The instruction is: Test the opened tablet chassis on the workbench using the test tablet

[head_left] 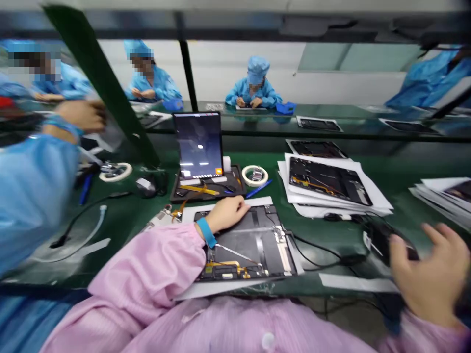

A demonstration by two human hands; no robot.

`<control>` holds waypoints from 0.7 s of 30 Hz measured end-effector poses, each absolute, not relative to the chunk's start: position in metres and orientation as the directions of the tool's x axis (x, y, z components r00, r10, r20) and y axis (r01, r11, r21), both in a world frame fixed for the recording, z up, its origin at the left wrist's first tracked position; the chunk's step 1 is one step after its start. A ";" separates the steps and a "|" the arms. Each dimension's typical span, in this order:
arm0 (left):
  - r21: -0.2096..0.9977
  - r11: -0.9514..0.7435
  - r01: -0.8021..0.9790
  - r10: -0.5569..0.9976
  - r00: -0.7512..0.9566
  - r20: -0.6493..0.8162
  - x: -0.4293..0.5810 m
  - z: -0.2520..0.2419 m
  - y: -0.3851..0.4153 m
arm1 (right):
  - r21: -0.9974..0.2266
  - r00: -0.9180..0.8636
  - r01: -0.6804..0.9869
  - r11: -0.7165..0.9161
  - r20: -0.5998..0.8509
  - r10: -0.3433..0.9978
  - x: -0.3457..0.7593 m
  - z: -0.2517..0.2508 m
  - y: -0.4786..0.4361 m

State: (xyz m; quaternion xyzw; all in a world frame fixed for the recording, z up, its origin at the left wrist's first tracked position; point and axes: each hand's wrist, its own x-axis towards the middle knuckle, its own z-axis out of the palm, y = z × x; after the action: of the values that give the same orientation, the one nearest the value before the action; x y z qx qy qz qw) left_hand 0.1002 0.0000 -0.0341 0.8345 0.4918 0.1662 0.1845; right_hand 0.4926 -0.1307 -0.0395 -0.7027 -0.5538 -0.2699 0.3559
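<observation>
An opened tablet (239,245), its inner parts and ribbon cables showing, lies on white sheets in front of me. My left hand (228,214), with a blue wristband, rests at its far edge. Its fingers are curled together, and what they hold, if anything, is hidden. A black cable (316,250) runs from the tablet's right side. Over at the right, my right hand (432,272) is raised with thumb and fingers apart, blurred and holding nothing. Close beside its thumb is a dark object (392,242) whose kind I cannot make out.
A lit tablet (199,144) stands behind in a black tray (238,184). Opened tablets on paper (331,179) are stacked back right. Tape rolls (245,174) and a blue pen (259,189) lie nearby. A co-worker's blue sleeve (33,191) reaches in from the left, past a green post (106,88).
</observation>
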 end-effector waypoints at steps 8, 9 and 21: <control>0.456 -0.504 0.733 0.824 0.567 0.000 0.099 -0.040 0.003 | -0.691 -0.332 0.714 0.113 -0.193 0.923 0.354 -0.008 -0.089; 0.452 -0.505 0.735 0.822 0.569 -0.006 0.098 -0.040 0.003 | -0.749 -0.357 0.662 0.027 -0.284 0.890 0.352 -0.012 -0.084; 0.457 -0.487 0.744 0.817 0.573 -0.063 0.098 -0.040 0.004 | -0.898 -0.077 0.261 -0.354 -0.385 0.920 0.406 -0.008 -0.090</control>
State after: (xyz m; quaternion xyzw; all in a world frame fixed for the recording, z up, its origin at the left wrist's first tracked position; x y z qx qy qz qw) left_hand 0.0983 0.0039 -0.0395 0.8583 0.4549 0.0816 0.2231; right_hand 0.4064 -0.0897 -0.0077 -0.6103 -0.4838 0.5517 0.2985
